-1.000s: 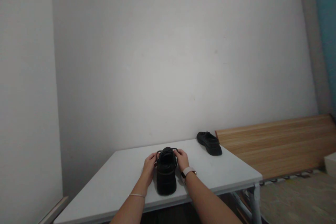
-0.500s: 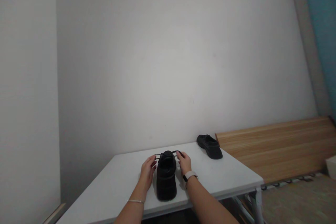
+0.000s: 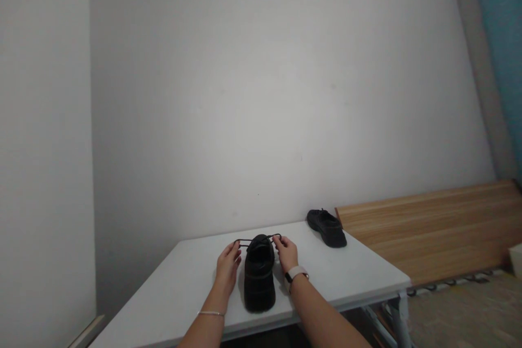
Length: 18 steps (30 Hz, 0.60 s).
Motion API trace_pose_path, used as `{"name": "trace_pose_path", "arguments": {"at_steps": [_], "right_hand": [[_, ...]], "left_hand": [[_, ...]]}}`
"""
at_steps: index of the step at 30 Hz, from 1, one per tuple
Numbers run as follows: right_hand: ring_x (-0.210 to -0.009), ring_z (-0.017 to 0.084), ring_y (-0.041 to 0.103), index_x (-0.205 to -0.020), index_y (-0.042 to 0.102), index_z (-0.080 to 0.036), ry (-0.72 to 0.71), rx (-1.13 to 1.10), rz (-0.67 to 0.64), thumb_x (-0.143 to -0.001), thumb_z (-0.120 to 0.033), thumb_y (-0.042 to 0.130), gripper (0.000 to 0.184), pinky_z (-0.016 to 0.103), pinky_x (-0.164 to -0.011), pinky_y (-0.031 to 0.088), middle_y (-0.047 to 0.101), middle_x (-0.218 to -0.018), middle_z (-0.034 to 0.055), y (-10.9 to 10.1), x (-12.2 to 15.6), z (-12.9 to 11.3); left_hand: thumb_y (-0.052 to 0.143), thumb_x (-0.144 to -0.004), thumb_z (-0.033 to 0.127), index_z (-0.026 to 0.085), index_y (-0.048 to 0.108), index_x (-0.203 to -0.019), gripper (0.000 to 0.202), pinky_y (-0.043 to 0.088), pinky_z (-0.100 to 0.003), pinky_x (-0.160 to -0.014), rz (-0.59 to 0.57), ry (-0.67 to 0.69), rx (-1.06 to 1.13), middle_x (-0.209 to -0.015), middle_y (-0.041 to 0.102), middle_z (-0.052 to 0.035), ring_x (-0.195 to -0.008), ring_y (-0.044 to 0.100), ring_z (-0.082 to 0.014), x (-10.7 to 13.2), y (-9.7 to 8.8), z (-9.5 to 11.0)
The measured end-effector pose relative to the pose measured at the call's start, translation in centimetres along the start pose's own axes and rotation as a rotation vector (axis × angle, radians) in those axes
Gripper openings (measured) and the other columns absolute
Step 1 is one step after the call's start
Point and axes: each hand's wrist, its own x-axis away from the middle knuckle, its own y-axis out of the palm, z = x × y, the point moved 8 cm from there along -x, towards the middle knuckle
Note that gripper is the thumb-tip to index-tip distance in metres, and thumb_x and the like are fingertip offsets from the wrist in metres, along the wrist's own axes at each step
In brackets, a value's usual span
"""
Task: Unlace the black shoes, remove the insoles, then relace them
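Note:
A black shoe stands on the white table with its heel toward me. My left hand is just left of the shoe, its fingers pinched on a black lace pulled out to the left. On the shoe's right side, my right hand, with a watch on the wrist, pinches the other lace end. Both laces stretch sideways from the top of the shoe.
A second black shoe lies at the table's far right corner. A wooden board leans along the wall to the right. White walls stand behind and to the left. The table leg shows at the right front.
My hands have drawn the lace ends further apart, outward from the shoe. The view has shifted slightly.

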Motion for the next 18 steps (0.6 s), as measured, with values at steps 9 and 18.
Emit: {"name": "trace_pose_path", "arguments": {"at_steps": [9, 18], "right_hand": [[-0.073, 0.013, 0.063, -0.092, 0.064, -0.012, 0.026, -0.012, -0.047, -0.093, -0.033, 0.062, 0.020, 0.029, -0.066, 0.054, 0.066, -0.086, 0.0012, 1.0, 0.2, 0.4], [-0.069, 0.012, 0.061, -0.090, 0.063, -0.013, 0.039, -0.049, 0.050, -0.095, -0.032, 0.060, 0.020, 0.026, -0.062, 0.053, 0.063, -0.083, -0.0001, -0.9, -0.1, 0.3]], "left_hand": [[0.092, -0.047, 0.038, 0.013, 0.075, -0.084, 0.048, 0.044, -0.028, -0.064, -0.125, -0.054, -0.068, -0.080, 0.072, -0.0081, -0.072, 0.064, -0.0205, 0.5, 1.7, -0.9], [0.085, -0.056, 0.047, 0.018, 0.067, -0.073, 0.038, 0.045, -0.023, -0.064, 0.008, 0.000, 0.032, -0.070, 0.065, 0.0002, -0.066, 0.059, -0.0121, -0.4, -0.4, -0.1]]}}
